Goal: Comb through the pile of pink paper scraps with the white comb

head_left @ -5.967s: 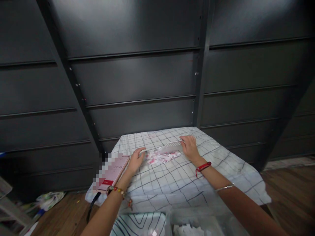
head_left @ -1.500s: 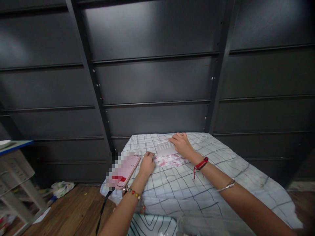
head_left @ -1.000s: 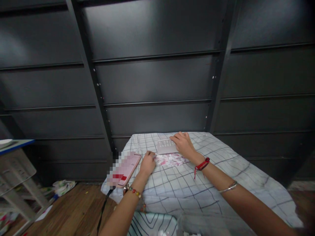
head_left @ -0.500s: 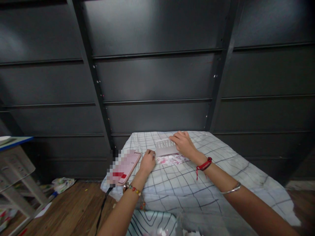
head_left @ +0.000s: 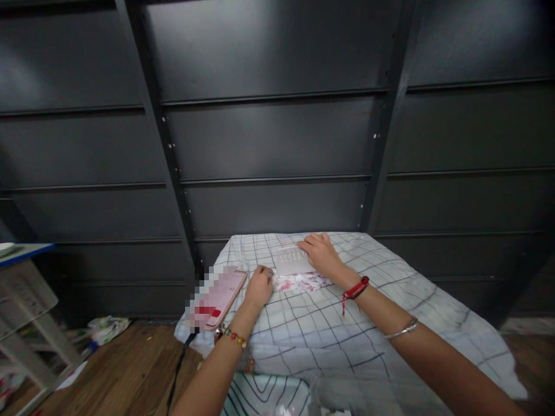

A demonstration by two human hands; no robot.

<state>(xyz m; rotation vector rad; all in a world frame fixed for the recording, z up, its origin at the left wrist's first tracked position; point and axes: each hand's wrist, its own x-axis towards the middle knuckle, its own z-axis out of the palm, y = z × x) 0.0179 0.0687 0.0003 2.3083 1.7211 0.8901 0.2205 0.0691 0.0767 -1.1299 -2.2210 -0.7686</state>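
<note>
The card [head_left: 291, 266], white with a row of slots along its upper part, stands tilted on the far side of the pieces [head_left: 300, 283], a flat patch of pink-and-white scraps at its six o'clock. Twelve o'clock I take as toward the wall. Both sit on the far half of the cloth [head_left: 312, 329], white with dark checks.

At the card's two o'clock the right hand [head_left: 321, 255] grips its top edge, fingers bent over it from above. The left hand [head_left: 259, 287] lies low at eight o'clock, fingers curled by the left end of the scraps; from here I can't tell whether it pinches anything.

A red band [head_left: 358, 287] and a silver bangle [head_left: 403, 330] circle the right arm, coloured beads [head_left: 236, 338] the left. Past the left hand, at eight o'clock, lies the phone [head_left: 225, 297], slanted, part of it blurred into squares, a black cable [head_left: 177, 370] running off its near end.

At six o'clock, nearest the person, is a wavy-striped tray [head_left: 262, 393], with a clear bin [head_left: 359, 393] just beside it at five. Far out at nine stands a blue-edged table [head_left: 32, 252]; the dark panelled wall [head_left: 273, 138] fills twelve.
</note>
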